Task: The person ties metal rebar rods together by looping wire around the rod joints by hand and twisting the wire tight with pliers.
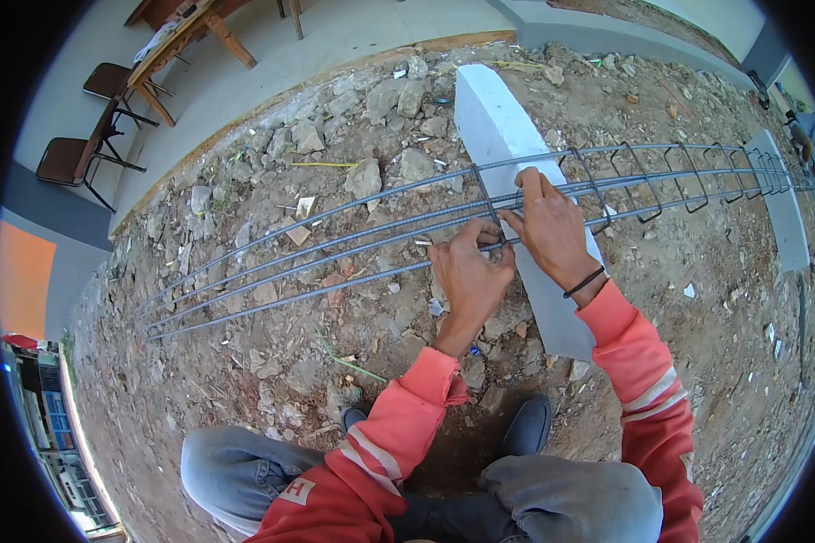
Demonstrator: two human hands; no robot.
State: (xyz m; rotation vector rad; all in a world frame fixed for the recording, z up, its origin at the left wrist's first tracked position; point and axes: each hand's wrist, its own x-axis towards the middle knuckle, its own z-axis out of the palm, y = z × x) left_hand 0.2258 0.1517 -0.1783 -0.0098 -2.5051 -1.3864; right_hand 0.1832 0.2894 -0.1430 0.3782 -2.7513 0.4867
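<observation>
Several long steel rebars (335,238) run side by side across the view, resting over a pale block (552,299). Square wire stirrups (638,185) ring the bars to the right. One stirrup (484,193) stands around the bars at the block's left edge, between my hands. My left hand (469,271) has its fingers curled and pinched at the near bar, by that stirrup's lower corner. My right hand (552,226) is closed over the middle bars just right of the stirrup, index finger on top. Anything small inside either grip is hidden.
Broken stones (364,179) and rubble cover the dirt. A second pale block (777,204) supports the bars at the right. Chairs (63,163) and a wooden table (177,45) stand on a raised floor. Another person (808,136) is near the bars' far right end.
</observation>
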